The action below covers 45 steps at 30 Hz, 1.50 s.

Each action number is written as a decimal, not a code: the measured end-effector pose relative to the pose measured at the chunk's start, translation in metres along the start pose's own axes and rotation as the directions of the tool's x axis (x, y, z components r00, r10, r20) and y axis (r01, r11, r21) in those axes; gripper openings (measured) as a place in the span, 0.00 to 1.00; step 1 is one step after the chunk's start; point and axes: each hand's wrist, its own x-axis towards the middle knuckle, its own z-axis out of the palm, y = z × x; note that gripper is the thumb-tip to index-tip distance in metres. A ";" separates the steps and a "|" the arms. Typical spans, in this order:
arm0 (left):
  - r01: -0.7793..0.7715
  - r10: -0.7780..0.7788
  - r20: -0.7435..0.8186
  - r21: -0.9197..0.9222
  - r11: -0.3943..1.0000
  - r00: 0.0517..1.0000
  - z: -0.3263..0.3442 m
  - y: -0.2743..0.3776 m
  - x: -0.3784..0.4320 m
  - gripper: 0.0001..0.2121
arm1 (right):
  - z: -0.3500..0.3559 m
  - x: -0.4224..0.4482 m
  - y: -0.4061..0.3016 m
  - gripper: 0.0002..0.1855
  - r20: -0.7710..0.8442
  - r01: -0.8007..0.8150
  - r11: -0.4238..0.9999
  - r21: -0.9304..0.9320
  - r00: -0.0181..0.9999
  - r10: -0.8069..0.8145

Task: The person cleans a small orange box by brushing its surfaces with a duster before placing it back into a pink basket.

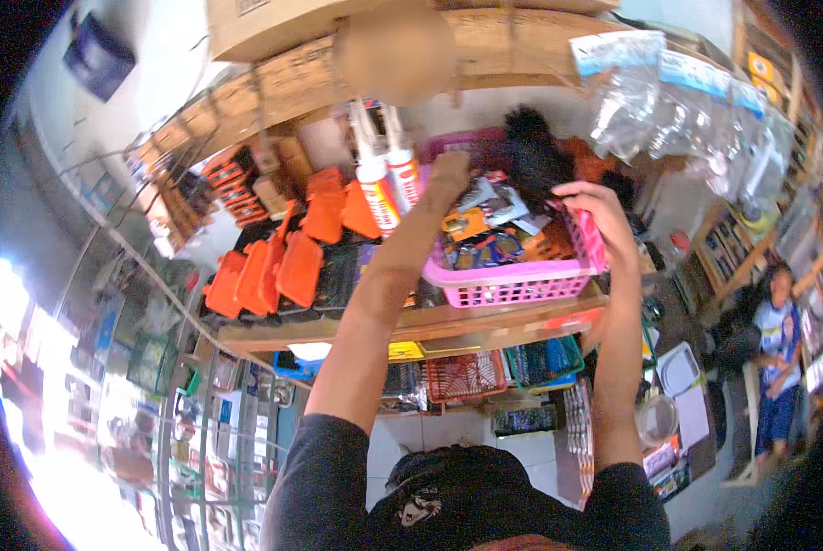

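A pink plastic basket (515, 282) stands on a wooden shelf (315, 329), filled with small packaged goods (497, 206). My right hand (597, 210) grips the basket's right rim, its fingers over the edge. My left hand (453, 165) reaches to the basket's far left side; its fingers are blurred, and whether it holds anything cannot be told. Left of the basket stand white sealant tubes (380, 189) with red and yellow print. A black fuzzy bundle (532, 141) lies at the basket's back right.
Orange plastic pieces (301, 268) line the shelf on the left. Clear plastic packs (625, 110) hang at the upper right. Below are a red basket (465, 375) and a green basket (546, 361). A glass display case (129, 358) stands left. Another person (776, 358) is at the far right.
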 end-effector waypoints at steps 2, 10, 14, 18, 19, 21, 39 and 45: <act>0.009 -0.008 -0.029 0.054 0.998 1.000 -0.021 -0.002 -0.009 0.09 | 0.009 0.000 -0.007 0.14 0.016 -0.041 0.999 -0.017 0.999 0.041; 0.049 -0.105 -0.299 -0.188 0.981 0.948 -0.080 0.026 -0.047 0.11 | 0.021 -0.001 -0.013 0.13 0.030 -0.079 0.997 -0.007 0.996 0.079; -0.236 -0.048 -0.526 -0.458 0.857 0.849 -0.100 0.035 -0.084 0.23 | 0.025 -0.004 -0.018 0.14 0.057 -0.067 0.998 0.002 0.996 0.066; -0.082 -0.214 -0.072 -0.996 -0.042 0.974 -0.128 0.051 -0.144 0.33 | 0.023 -0.007 -0.022 0.14 0.050 -0.119 0.993 0.021 0.992 0.118; -0.048 -0.215 -0.005 -0.980 -0.193 0.977 -0.135 0.049 -0.163 0.33 | 0.023 -0.007 -0.024 0.14 0.047 -0.106 0.994 0.005 0.993 0.105; 0.013 -0.236 0.113 -0.922 -0.386 0.965 -0.156 0.045 -0.209 0.32 | 0.022 -0.007 -0.022 0.14 0.049 -0.085 0.996 0.039 0.995 0.083; -0.558 -0.800 0.488 -0.577 -0.596 0.350 -0.081 -0.035 -0.541 0.18 | 0.027 -0.125 -0.034 0.50 -0.091 0.037 0.861 0.508 0.996 0.011; -0.606 -0.758 0.414 -0.456 -0.652 0.504 -0.117 -0.050 -0.539 0.26 | -0.029 -0.182 0.042 0.41 0.417 -0.104 0.969 0.223 0.909 0.002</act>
